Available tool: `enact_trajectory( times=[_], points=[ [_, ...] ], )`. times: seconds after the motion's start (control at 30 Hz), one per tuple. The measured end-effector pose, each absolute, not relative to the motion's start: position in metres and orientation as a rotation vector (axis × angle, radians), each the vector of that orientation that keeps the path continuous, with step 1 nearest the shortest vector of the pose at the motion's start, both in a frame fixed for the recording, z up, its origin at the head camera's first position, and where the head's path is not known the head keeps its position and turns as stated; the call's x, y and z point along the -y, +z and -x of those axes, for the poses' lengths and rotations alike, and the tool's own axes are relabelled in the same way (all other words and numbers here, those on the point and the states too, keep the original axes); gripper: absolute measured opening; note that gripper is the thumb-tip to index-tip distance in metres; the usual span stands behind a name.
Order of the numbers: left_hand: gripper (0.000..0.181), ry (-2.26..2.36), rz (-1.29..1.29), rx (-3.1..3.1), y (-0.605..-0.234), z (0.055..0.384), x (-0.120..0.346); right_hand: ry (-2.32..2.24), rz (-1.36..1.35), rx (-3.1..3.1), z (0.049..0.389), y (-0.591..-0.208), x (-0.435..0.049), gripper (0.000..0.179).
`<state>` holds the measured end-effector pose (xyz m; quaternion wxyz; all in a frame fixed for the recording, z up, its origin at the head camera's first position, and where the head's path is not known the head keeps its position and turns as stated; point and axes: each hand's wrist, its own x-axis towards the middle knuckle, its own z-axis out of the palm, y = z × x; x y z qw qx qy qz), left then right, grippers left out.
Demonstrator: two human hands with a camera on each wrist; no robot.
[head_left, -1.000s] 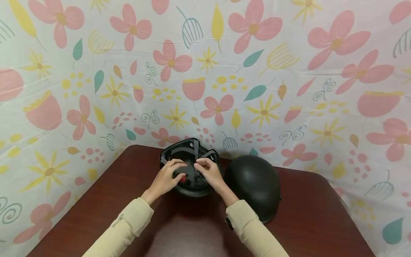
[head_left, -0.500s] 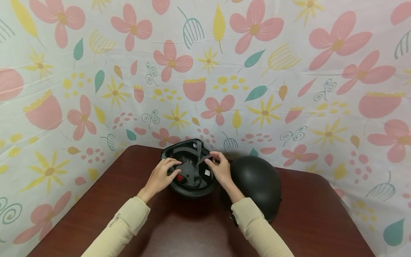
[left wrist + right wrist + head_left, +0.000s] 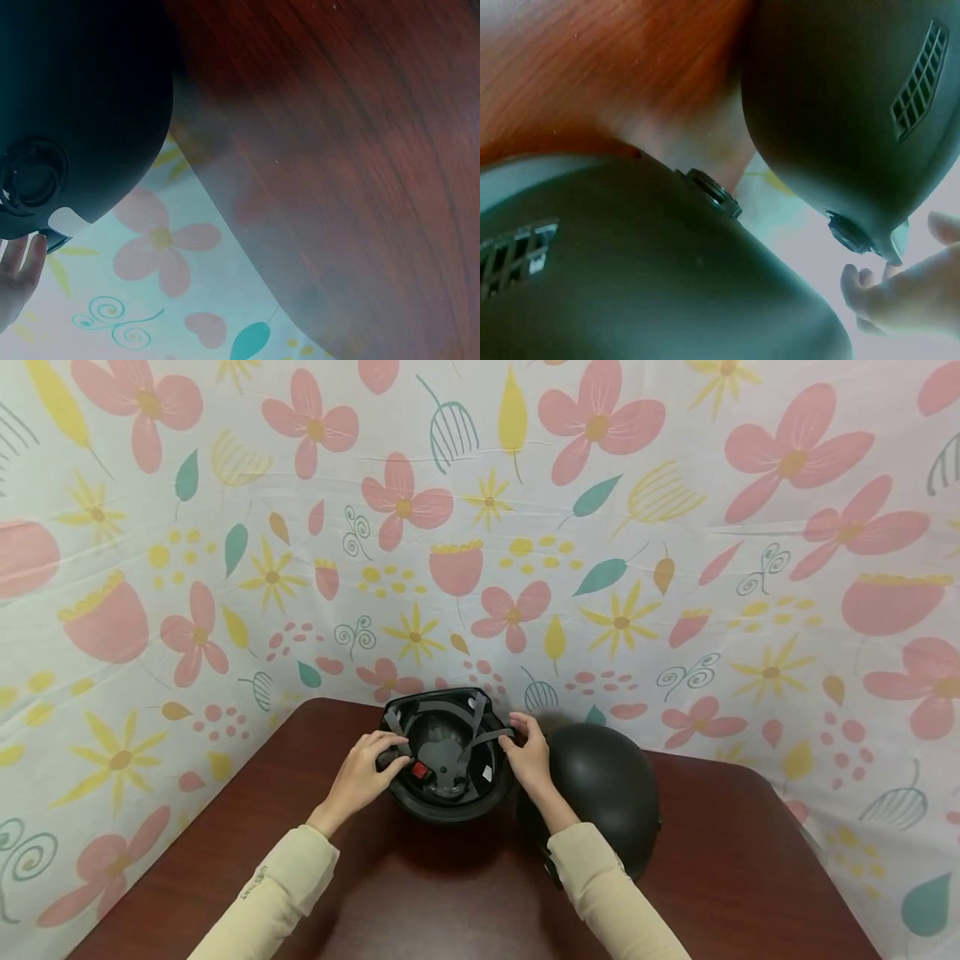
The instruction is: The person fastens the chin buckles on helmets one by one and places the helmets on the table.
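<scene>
An upturned black helmet (image 3: pixel 447 806) lies on the table, its padded inside, grey straps and a red buckle piece (image 3: pixel 421 771) in sight. My left hand (image 3: pixel 363 772) holds its left rim, thumb towards the inside; the exact grip there is small to see. At the right rim, my right hand (image 3: pixel 531 758) pinches a grey strap (image 3: pixel 480 739) between thumb and fingers, drawing it outward. The left wrist view has the helmet's dark shell (image 3: pixel 97 90) with fingertips at its edge. From the right wrist, the shell (image 3: pixel 832 90) shows a vent grille.
A second black helmet (image 3: pixel 600 793) sits dome up just right of the first, close to my right forearm. The brown wooden table (image 3: pixel 442 910) carries both. Behind and at the sides hangs a flower-printed cloth (image 3: pixel 480 568).
My right hand has moved from the helmet's middle to its right rim with the strap. My left hand has shifted left to the rim. The helmet's inside is more exposed.
</scene>
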<state>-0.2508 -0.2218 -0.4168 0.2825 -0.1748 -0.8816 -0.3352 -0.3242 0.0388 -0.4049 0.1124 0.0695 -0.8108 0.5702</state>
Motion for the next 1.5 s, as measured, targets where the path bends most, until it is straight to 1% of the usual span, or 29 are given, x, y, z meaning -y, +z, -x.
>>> enact_trajectory(
  times=[0.23, 0.43, 0.7, 0.87, 1.17, 1.5],
  points=[
    [0.040, -0.945, 0.327, 2.409, -0.424, 0.249, 0.224, 1.578, -0.260, 2.454, 0.322, -0.407, -0.043, 0.036],
    [0.055, -1.085, 0.184, 2.459, -0.430, 0.249, 0.228, 1.535, -0.289, 2.552, 0.319, -0.407, -0.046, 0.031],
    [0.082, -1.336, -0.006, 2.370, -0.431, 0.246, 0.226, 1.569, -0.325, 2.597, 0.314, -0.423, -0.036, 0.039],
    [0.085, -1.399, -0.084, 2.330, -0.429, 0.243, 0.225, 1.599, -0.303, 2.590, 0.311, -0.434, -0.031, 0.039],
    [0.092, -1.535, -0.091, 2.421, -0.428, 0.240, 0.224, 1.567, -0.274, 2.645, 0.311, -0.441, -0.029, 0.037],
    [0.102, -1.571, 0.051, 2.386, -0.428, 0.233, 0.222, 1.680, -0.258, 2.670, 0.310, -0.466, -0.020, 0.039]
  ],
)
